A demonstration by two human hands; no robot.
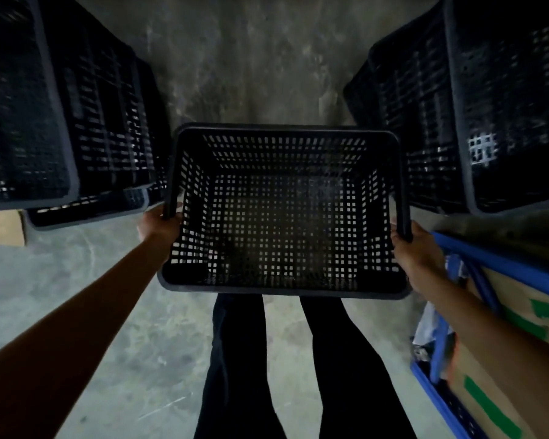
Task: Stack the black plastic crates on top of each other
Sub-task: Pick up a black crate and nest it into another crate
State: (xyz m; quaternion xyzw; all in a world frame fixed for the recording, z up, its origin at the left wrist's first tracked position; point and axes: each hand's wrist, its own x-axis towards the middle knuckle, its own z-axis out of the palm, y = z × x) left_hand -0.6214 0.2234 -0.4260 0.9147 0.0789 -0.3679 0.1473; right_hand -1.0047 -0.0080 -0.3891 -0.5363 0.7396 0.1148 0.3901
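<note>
Head view: black crate (pixel 282 217) held above concrete floor (pixel 76 280).
Left grip (pixel 157 224): curled tight round the crate's left rim.
Right grip (pixel 415 251): curled round its right rim.

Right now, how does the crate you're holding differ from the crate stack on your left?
The held crate is single; the left stack has at least two crates. The held crate is carried, with the left hand and right hand gripping its side rims; the left stack stands untouched. Both are black perforated plastic.
</note>
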